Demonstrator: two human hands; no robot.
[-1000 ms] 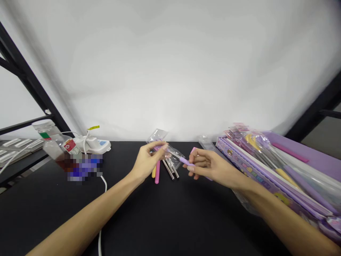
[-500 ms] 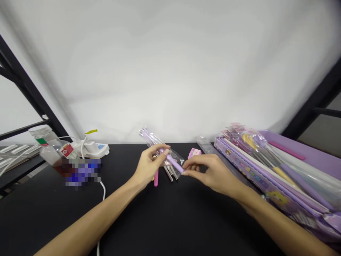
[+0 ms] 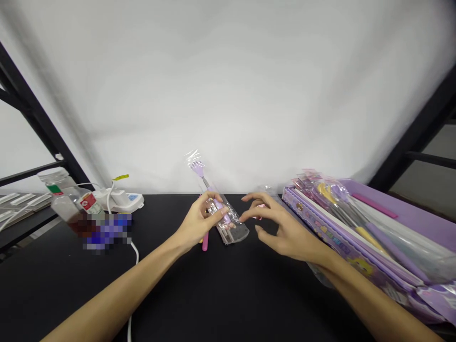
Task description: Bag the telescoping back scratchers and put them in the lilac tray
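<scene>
My left hand is shut on a clear plastic bag, which slants up and away from me. Inside the bag is a lilac fork with a metal neck and purple handle. The bag's lower end rests on or just above the black tabletop and hides whatever lies under it. A pink stick lies beneath my left hand. My right hand is open, fingers apart and holding nothing, close to a small pink item.
On the right stands a purple box with packaged cutlery. A plastic bottle with a pixelated patch and a white power strip sit at the left, with a white cable. Black shelf uprights flank the table.
My right hand has let go of the bag and opened, moving right. The bag now stands more upright in my left hand, and it covers the metal rods seen earlier.
</scene>
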